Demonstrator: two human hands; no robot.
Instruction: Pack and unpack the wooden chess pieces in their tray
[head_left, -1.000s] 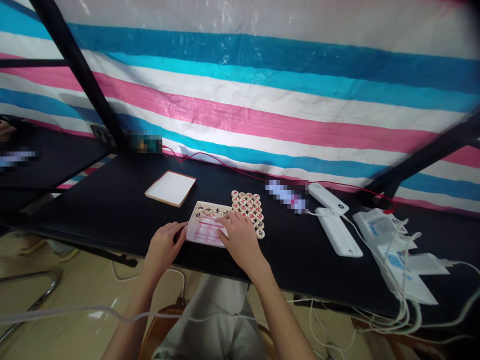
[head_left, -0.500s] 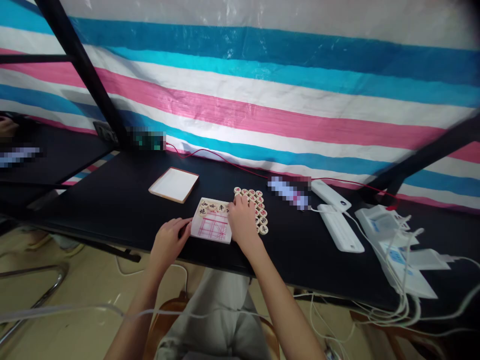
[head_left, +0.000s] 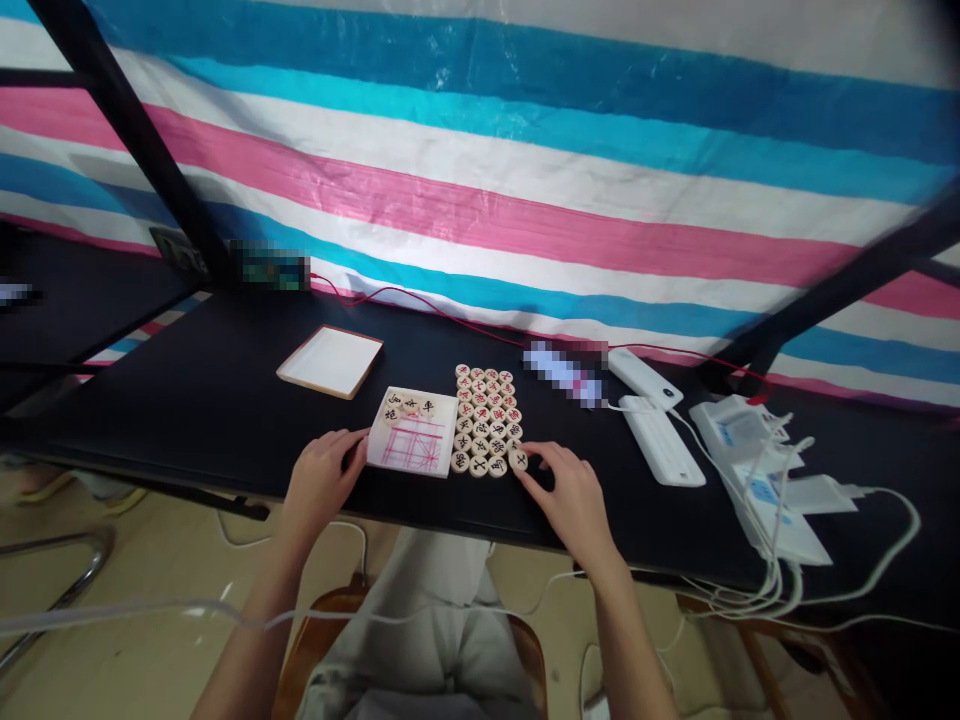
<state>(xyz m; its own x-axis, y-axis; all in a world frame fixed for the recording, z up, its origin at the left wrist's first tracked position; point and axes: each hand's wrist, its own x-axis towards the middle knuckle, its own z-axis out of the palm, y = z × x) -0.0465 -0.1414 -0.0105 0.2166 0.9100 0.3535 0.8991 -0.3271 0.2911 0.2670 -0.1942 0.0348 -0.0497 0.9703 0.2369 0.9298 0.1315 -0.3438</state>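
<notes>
My left hand (head_left: 324, 478) grips the left edge of a shallow white box (head_left: 451, 425), fingers and thumb closed on its side. Inside lies a paper with pink grid lines (head_left: 411, 444), and several Chinese chess pieces with black characters (head_left: 411, 405) sit along its far side. Right of the box, round Chinese chess pieces (head_left: 480, 413) stand in close rows, red characters at the far end and black at the near end. My right hand (head_left: 568, 490) pinches a black-lettered Chinese chess piece (head_left: 517, 460) between thumb and finger at the near right corner of these rows.
A white box lid (head_left: 332, 361) with brown edges lies behind and left of the box. To the right are a blurred-out phone (head_left: 564, 374), two white power banks (head_left: 660, 440) and a white power strip (head_left: 757, 485) with tangled cables. A striped sheet (head_left: 510, 180) hangs behind the black table.
My right hand has moved right, from between the box and the rows to the near right corner of the rows, uncovering the pieces. My left hand stays at the box; the view has shifted slightly.
</notes>
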